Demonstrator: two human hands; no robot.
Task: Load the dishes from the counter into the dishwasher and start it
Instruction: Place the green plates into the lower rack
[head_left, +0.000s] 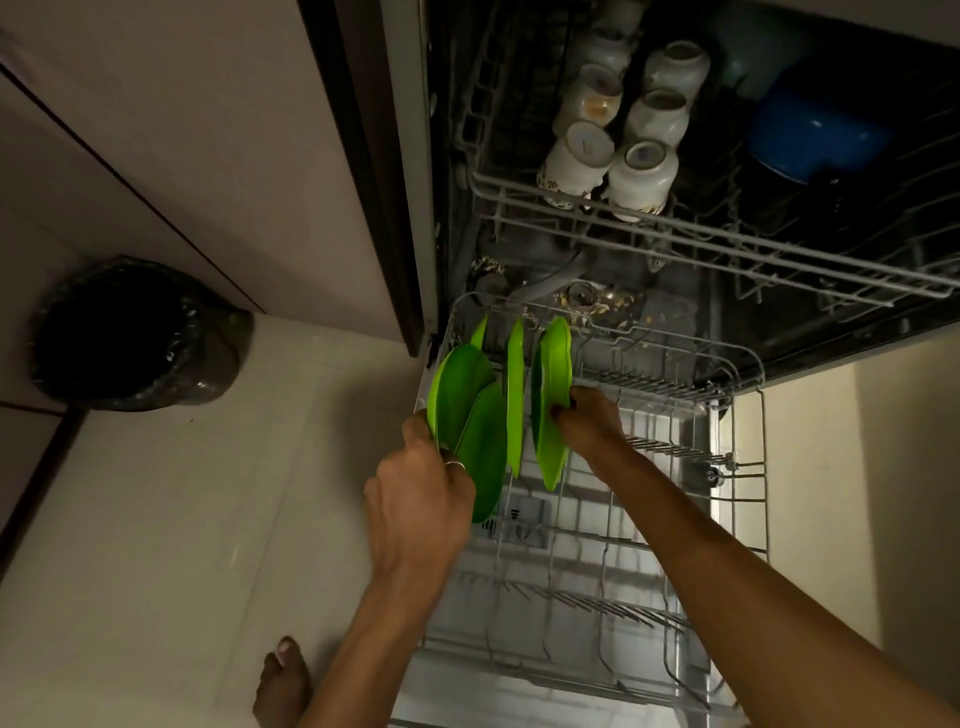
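Plate (551, 400) stands on edge at the rack's (748, 364) far left corner, the right hand (589, 423) clamping its fingers (577, 399) on the rim — seat it squarely between two tines before releasing. Left hand (421, 499) grips a green stack (467, 410) at the left edge — hold it clear.

Plates (514, 395) upright in lower rack (748, 462), cups (639, 171) in upper rack (727, 235) behind, bin (135, 338) on floor at left
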